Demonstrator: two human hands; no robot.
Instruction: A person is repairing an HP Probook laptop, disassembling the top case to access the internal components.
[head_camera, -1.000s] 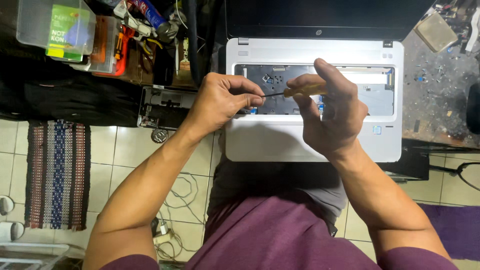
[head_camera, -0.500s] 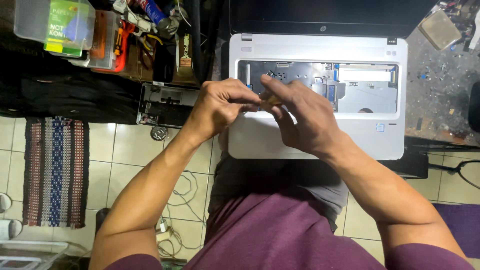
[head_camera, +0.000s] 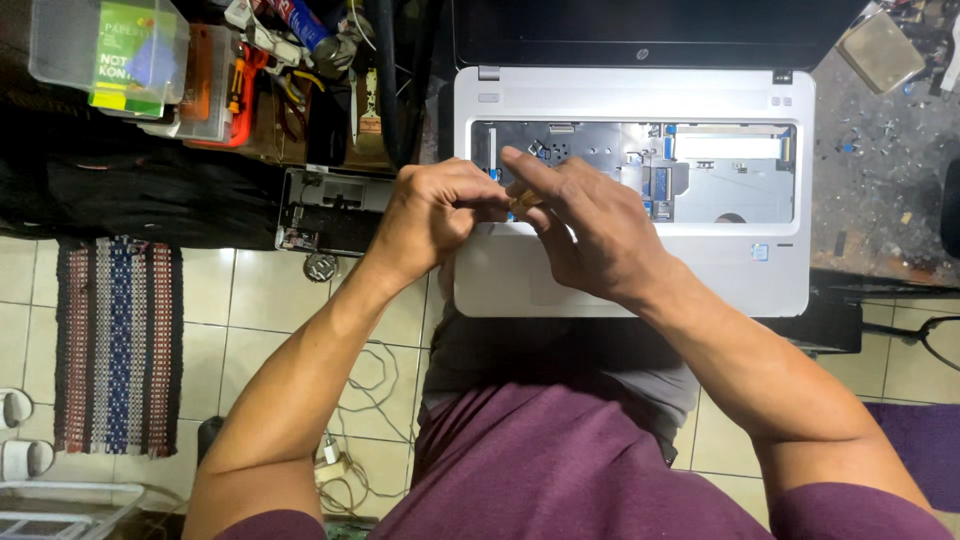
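Tiled floor below; hands (head_camera: 520, 215) hide laptop (head_camera: 720, 260) bay's left part.

The right hand (head_camera: 590, 225) hides most of the small yellowish tool (head_camera: 524, 201); the laptop (head_camera: 640, 270) screen is cut off at the top.

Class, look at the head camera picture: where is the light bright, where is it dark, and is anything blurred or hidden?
Head view: the silver laptop base is brightly and evenly lit; its black screen shows no detail; the dark shelf area on the left is dim; the left hand and right hand are sharp but hide the small yellowish object between them.
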